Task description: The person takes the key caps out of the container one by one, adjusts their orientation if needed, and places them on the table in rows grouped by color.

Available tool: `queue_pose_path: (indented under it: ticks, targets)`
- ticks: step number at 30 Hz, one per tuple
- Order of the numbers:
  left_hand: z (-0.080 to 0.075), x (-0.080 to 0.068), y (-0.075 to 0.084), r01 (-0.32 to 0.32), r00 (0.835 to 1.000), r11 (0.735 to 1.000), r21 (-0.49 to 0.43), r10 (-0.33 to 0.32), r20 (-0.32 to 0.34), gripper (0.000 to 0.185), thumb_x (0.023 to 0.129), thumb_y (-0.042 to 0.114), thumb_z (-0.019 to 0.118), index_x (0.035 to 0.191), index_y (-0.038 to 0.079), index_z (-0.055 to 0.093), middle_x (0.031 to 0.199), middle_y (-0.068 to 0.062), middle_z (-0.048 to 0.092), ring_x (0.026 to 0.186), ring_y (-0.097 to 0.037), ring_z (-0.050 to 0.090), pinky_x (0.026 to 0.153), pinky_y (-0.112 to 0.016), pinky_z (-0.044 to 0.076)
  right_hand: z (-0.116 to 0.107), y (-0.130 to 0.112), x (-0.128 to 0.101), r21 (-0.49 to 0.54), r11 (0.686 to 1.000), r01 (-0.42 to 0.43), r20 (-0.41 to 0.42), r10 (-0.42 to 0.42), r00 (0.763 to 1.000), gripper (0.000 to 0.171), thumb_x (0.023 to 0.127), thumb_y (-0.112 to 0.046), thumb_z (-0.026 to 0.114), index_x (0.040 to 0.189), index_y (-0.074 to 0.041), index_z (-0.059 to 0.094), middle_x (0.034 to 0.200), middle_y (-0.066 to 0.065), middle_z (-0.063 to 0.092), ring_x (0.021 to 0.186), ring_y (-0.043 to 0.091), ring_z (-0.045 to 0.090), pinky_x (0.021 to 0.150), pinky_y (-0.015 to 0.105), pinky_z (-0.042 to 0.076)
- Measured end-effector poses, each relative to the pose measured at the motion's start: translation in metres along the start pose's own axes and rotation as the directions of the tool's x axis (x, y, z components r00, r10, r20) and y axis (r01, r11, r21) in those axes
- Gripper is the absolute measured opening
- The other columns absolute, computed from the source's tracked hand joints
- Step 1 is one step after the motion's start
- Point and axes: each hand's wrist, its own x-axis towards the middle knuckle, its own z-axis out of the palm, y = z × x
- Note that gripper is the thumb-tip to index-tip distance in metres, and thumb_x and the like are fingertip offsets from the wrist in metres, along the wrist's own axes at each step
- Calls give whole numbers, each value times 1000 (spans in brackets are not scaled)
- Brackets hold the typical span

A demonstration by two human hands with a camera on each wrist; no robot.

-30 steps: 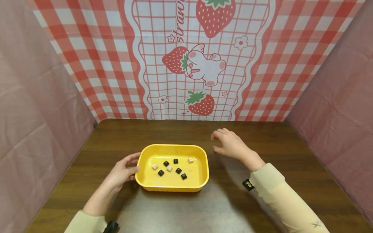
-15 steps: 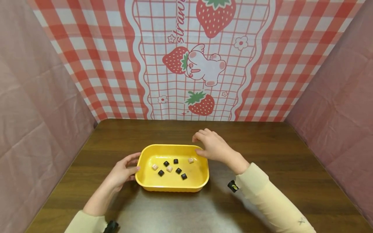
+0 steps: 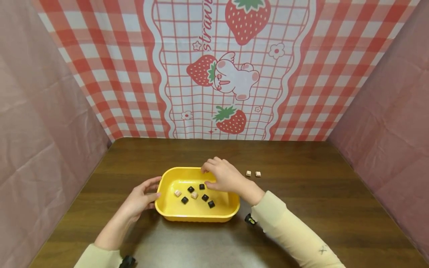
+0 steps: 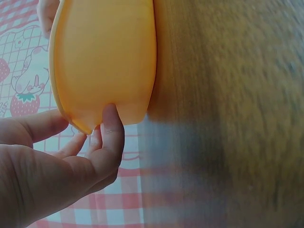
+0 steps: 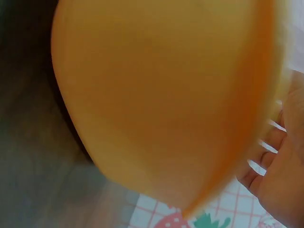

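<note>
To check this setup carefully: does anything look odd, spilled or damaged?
Nothing looks spilled or damaged. The backdrop looks odd: its lettering runs sideways. Two pale pieces lie outside the yellow tray, perhaps deliberately.

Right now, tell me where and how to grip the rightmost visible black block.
Pinch two opposite sides of the black block from above, probably with the right hand, which is over the tray. The block is small and squarish, lies low inside the tray's walls, with bare space around it for thumb and finger.
</note>
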Motion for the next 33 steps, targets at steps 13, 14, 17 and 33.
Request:
queue_pose_path:
  ticks: [13,14,17,33]
  targets:
    - [0,2,-1,-7,1000,1000,-1,7,2,55,92,-5,49,143,0,33,133,-30,42,90,-23,59,67,-32,54,33,-14,9,21,999,46,116,-48,992,27,84,-33,68,106,-18,62,105,-4,60,95,13,50,82,34,45]
    - [0,2,-1,-7,1000,1000,-1,7,2,55,92,-5,49,143,0,33,133,-29,42,90,-23,59,67,-32,54,36,-14,10,21,998,51,126,-54,991,27,85,-35,67,106,-18,62,104,-4,60,95,13,50,83,35,45]
    - [0,2,-1,-6,1000,1000,0,6,2,55,92,-5,49,143,0,33,133,-29,42,89,-22,59,66,-31,54,40,-15,11,20,997,68,159,-70,985,26,87,-35,65,107,-19,62,104,-5,59,95,13,49,81,33,44]
    - [0,1,-1,-2,1000,1000,0,2,1,55,92,-4,49,144,1,33,134,-29,41,90,-23,59,67,-32,54,52,-15,12,-71,986,152,219,-133,967,21,84,-29,64,104,-24,63,97,-8,56,89,11,48,74,26,40]
